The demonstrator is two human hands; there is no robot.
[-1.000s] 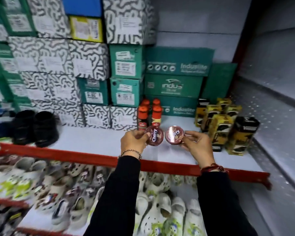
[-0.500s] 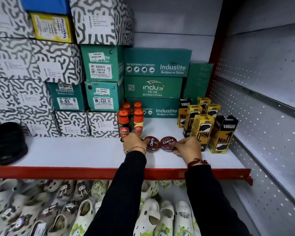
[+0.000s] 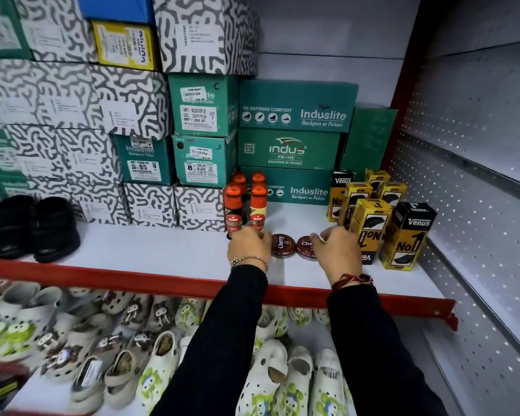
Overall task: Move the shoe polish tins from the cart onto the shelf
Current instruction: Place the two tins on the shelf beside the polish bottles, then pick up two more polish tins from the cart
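Two shoe polish tins [image 3: 294, 247], lids reading "Cherry", lie flat side by side on the white shelf [image 3: 162, 250] before the Kiwi bottles [image 3: 245, 210], where I judge they display best, my left hand [image 3: 248, 246] and right hand [image 3: 336, 250] open beside them.

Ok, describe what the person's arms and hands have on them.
Both arms are covered to the wrist by long, close-fitting black sleeves. The left hand is bare, with a thin silver-coloured beaded bracelet at its wrist. The right hand is also bare, with a band of red thread wound around its wrist. No gloves or rings show.
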